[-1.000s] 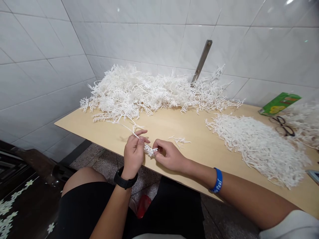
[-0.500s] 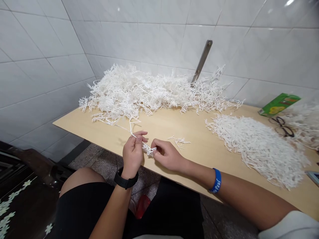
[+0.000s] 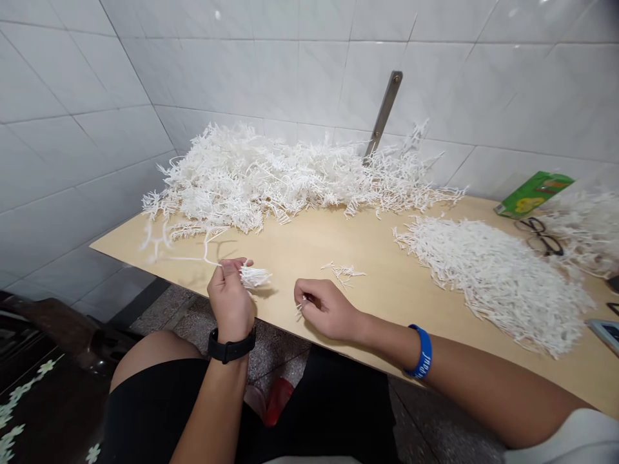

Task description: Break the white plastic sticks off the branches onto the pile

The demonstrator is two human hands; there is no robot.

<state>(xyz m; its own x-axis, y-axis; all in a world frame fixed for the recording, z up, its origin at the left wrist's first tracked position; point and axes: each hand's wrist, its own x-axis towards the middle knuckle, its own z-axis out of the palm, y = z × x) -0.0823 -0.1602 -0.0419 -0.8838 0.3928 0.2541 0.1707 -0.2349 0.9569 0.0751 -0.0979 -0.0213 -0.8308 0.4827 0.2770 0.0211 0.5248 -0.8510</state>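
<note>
My left hand [image 3: 231,296], with a black band on its wrist, is closed around a white branched plastic sprue [image 3: 207,248] at the table's front edge. A tuft of thin white sticks [image 3: 256,277] pokes out to the right of its fingers, and the sprue's thin arms reach left, blurred at the far end. My right hand [image 3: 331,309] is apart from it, pinching a few small white plastic sticks [image 3: 300,305] between thumb and forefinger. Just beyond that hand lies a small scatter of loose sticks [image 3: 344,272].
A large heap of white branched sprues [image 3: 271,174] lines the back of the wooden table [image 3: 290,241]. To the right are a pile of loose white sticks [image 3: 493,280], a green box [image 3: 534,193], black-framed glasses [image 3: 544,237] and a phone-like object [image 3: 604,335]. A metal bracket [image 3: 384,116] stands against the tiled wall.
My hands have come apart. The left has moved left with the sprue, while the right stays near its place with a few sticks in its fingers. The view has shifted slightly.
</note>
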